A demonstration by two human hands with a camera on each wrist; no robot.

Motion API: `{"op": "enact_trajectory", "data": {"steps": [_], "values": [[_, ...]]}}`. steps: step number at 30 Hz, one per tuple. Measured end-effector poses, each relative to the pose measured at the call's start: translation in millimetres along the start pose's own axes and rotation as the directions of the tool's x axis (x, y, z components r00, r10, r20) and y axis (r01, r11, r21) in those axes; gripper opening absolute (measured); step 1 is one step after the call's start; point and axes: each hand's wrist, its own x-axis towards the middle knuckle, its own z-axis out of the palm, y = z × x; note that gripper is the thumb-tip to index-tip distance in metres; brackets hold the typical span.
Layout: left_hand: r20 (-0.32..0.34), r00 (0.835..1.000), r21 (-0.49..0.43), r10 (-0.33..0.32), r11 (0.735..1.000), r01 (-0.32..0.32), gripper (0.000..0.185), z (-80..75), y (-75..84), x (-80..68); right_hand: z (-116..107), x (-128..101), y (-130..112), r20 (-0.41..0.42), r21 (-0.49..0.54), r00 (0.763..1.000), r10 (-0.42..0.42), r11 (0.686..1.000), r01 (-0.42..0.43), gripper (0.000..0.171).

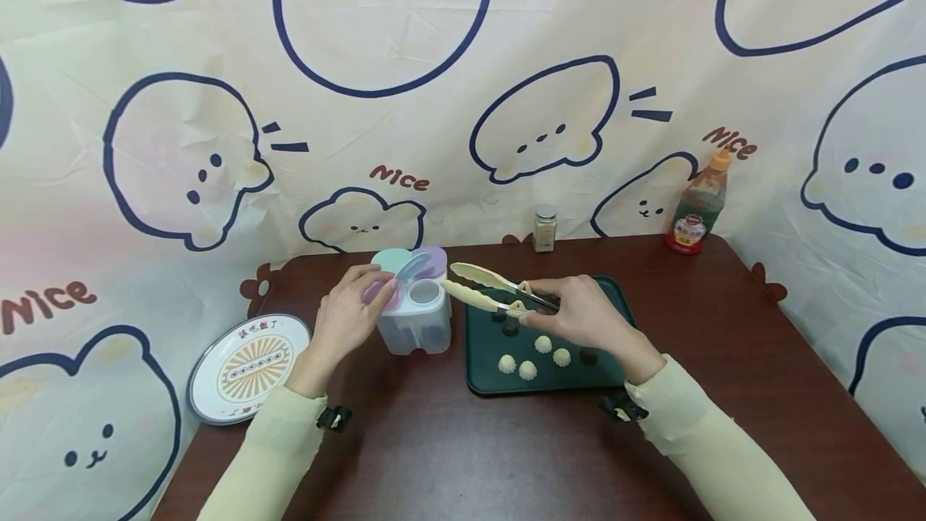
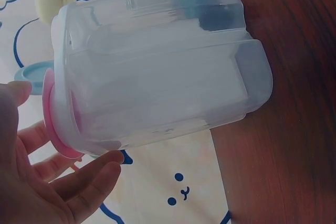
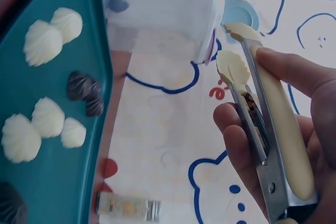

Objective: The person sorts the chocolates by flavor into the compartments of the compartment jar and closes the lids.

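Note:
My left hand point(image 1: 349, 313) is at a clear plastic box point(image 1: 415, 326) with several round coloured lids on its white top. Its thumb and finger pinch the light blue lid point(image 1: 414, 266), which is tilted up off a round opening point(image 1: 424, 291). The pink lid point(image 2: 50, 114) lies just under the fingers. My right hand point(image 1: 579, 313) grips cream-tipped tongs point(image 3: 273, 114), their tips apart beside the box and nothing visible between them. Below the right hand, a dark green tray point(image 1: 481, 376) carries several white ridged pieces point(image 1: 528, 370) and several dark ones point(image 3: 81, 86).
A round white plate point(image 1: 202, 376) with printed patterns lies at the left table edge. Along the back stand a small jar point(image 1: 545, 229) and, farther right, a red-labelled squeeze bottle point(image 1: 696, 207). A printed cloth point(image 1: 448, 143) hangs behind the brown table point(image 1: 448, 457).

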Motion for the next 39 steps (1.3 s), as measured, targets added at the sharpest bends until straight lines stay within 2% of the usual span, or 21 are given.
{"op": "enact_trajectory", "data": {"steps": [22, 31, 39], "values": [[0.001, 1.0, 0.0, 0.01, 1.0, -0.01, 0.058, 0.2, -1.0, -0.1, 4, -26, 43, 0.088, -0.079, 0.988, 0.128, 0.989, -0.122, 0.049], [-0.004, 1.0, 0.004, 0.013, 1.0, -0.013, 0.059, 0.1, -0.3, 0.4, 13, -34, 64, 0.128, -0.101, 0.982, 0.14, 0.987, -0.127, 0.048], [-0.003, 1.0, 0.002, 0.01, 1.0, -0.01, 0.06, -0.1, 0.0, 0.1, 16, -35, 69, 0.142, -0.105, 0.981, 0.131, 0.988, -0.117, 0.044]]}}
